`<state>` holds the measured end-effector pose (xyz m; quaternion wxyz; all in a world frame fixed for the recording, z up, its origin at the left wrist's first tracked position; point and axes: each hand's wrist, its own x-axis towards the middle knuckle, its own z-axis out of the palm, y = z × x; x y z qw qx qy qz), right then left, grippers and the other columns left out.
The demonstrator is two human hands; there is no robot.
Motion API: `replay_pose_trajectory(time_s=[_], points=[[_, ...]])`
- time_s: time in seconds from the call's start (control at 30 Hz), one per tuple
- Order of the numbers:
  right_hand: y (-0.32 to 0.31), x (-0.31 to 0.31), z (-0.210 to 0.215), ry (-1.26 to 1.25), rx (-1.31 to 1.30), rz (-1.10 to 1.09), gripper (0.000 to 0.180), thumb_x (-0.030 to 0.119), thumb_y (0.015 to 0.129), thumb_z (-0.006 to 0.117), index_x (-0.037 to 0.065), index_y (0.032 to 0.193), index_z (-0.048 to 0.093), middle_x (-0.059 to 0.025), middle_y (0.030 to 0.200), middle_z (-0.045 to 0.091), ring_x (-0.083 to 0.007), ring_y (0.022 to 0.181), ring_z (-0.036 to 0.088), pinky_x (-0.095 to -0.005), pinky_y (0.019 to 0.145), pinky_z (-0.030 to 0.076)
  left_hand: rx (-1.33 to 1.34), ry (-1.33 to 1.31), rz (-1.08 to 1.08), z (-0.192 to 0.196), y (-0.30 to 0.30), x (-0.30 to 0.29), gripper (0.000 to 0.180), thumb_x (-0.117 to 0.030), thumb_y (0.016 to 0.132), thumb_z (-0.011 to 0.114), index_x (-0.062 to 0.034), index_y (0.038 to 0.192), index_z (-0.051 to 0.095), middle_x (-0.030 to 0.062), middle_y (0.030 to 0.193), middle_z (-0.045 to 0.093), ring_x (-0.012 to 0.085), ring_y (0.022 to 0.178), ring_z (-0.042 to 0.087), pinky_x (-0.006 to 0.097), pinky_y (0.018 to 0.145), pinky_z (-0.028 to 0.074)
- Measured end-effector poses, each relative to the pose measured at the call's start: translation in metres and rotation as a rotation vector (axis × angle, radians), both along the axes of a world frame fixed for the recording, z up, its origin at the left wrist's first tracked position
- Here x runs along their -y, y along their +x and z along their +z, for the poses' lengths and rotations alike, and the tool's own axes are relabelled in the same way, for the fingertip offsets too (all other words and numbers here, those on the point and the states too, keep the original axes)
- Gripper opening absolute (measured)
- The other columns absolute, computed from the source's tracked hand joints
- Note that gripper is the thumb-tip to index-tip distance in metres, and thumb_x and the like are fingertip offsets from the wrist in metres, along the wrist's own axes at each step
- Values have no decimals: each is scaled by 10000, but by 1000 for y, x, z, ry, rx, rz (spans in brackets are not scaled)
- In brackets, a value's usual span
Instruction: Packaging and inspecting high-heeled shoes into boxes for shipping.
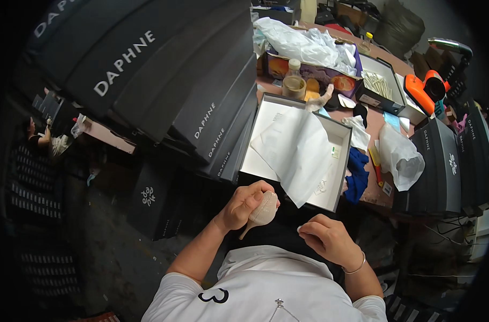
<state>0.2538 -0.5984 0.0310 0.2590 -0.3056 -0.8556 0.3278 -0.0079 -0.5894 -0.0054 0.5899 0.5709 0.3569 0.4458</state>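
Note:
In front of my chest, my left hand [246,205] is closed around a beige, textured high-heeled shoe [264,210]. Its thin heel points down and toward me. My right hand [329,240] hangs to the right of the shoe, apart from it, with thumb and fingers pinched on a small white piece [299,229] too small to name. Just beyond both hands lies an open shoe box [338,177] with a white inside. Sheets of white tissue paper [295,150] spread across it and over its near edge.
Tall stacks of black shoe boxes [148,80] rise at the left; more boxes [435,161] stand at right. Across the table [381,196] are a jar [294,86], a box of cotton swabs [378,85], an orange hair dryer [419,94], blue cloth [357,174] and a red-yellow cutter [375,163]. Another person [40,139] is far left.

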Motion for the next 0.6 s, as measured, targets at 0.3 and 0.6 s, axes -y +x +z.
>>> replay_pose_trajectory(time_s=[0.3, 0.6], points=[[-6, 14, 5, 41, -113, 17, 150, 6, 780, 731, 37, 907, 657, -67, 832, 614, -192, 660, 645, -284, 577, 520, 19, -46, -62, 17, -3, 0, 422, -369, 957, 385, 13, 1022, 554, 145, 912, 666, 193, 852, 649, 311, 793, 510], [-2, 11, -7, -469, -531, -167, 51, -37, 860, 641, -22, 893, 604, -41, 823, 600, -43, 641, 564, -178, 569, 446, -125, -212, -184, 24, 25, -9, 378, -317, 985, 380, 15, 1026, 557, 122, 887, 658, 171, 818, 637, 296, 770, 505]])
